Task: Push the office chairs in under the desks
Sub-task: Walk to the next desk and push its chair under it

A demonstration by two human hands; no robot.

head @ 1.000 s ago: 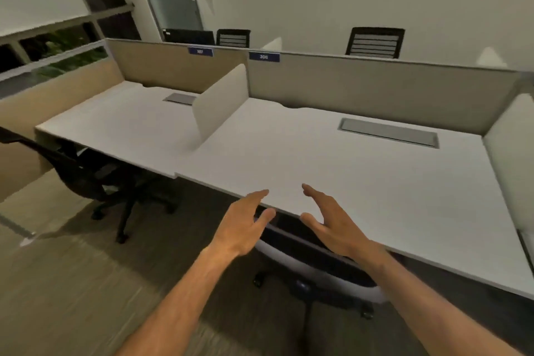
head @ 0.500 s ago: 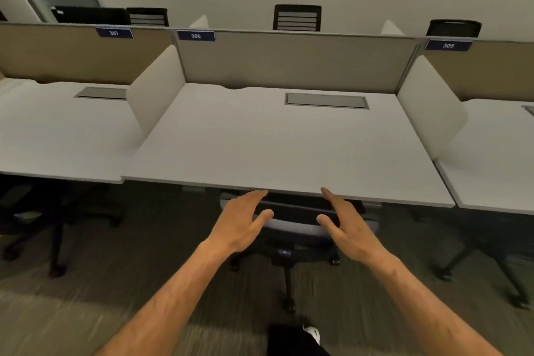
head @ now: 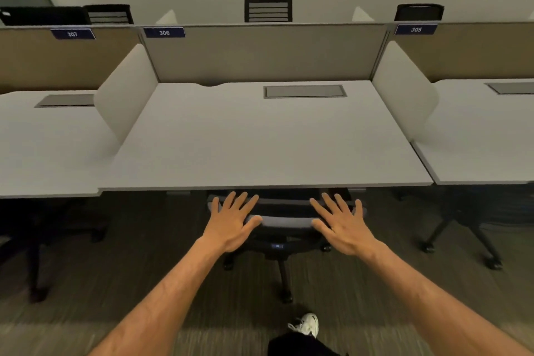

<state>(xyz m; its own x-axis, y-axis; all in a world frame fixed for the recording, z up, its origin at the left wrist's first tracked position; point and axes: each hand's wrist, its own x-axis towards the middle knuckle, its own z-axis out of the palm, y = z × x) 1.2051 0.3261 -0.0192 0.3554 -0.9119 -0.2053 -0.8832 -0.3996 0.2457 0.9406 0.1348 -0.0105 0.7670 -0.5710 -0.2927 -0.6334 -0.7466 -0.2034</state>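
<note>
A black office chair (head: 284, 220) with a grey-edged back stands in front of me, tucked partly under the white desk (head: 260, 139) labelled 306. My left hand (head: 231, 221) lies flat with spread fingers on the left part of the chair's back. On the right part my right hand (head: 339, 224) lies flat in the same way. The chair's seat is hidden under the desk; its base and castors show on the floor below.
Neighbouring desks stand left (head: 43, 147) and right (head: 485, 136), split off by white dividers. A chair (head: 462, 225) sits under the right desk, another dark chair (head: 31, 240) under the left. More chair backs (head: 268, 8) rise behind the partition. My shoe (head: 307, 324) is on the carpet.
The view has swung from the left to face desk 306 squarely. Both hands have gone forward and flattened with spread fingers onto the chair's back, which sits deeper under the desk.
</note>
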